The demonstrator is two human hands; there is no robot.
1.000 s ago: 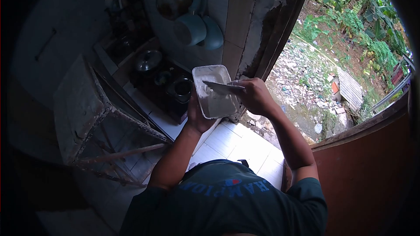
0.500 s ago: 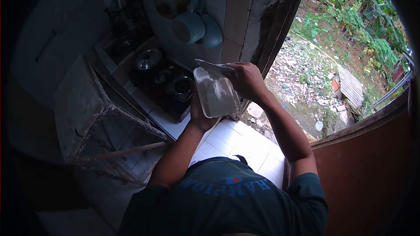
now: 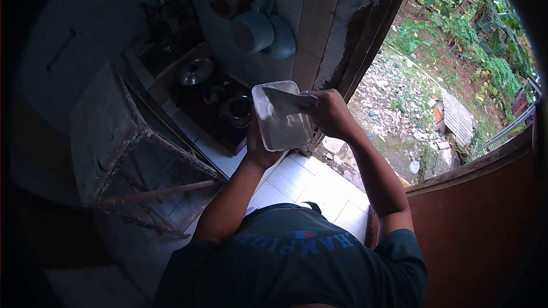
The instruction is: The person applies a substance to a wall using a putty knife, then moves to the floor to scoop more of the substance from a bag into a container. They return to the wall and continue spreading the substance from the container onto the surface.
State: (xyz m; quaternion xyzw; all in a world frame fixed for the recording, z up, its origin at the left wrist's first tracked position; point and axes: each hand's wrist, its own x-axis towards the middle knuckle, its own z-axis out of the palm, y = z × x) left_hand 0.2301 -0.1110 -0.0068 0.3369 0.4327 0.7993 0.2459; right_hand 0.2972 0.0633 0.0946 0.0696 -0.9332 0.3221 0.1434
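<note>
A whitish rectangular tub [image 3: 285, 132] is held up in front of my chest, its open side facing me. My left hand [image 3: 260, 147] is closed round its left side and underside, with some fingers hidden behind it. My right hand [image 3: 331, 113] grips the handle of a flat scraper [image 3: 285, 100], whose blade lies inside the upper part of the tub. Pale material coats the tub's inner wall near the blade.
A stove [image 3: 214, 105] with a lidded pot [image 3: 196, 72] stands beyond my left hand. Pans [image 3: 252, 32] hang on the wall. A stained wooden stand [image 3: 142, 131] is at left. An open doorway at right shows rubble [image 3: 394, 97] and plants outside.
The scraper has moved from above the tub's top edge down into the tub, my right hand lowering slightly with it. The tub's opening now faces me more fully.
</note>
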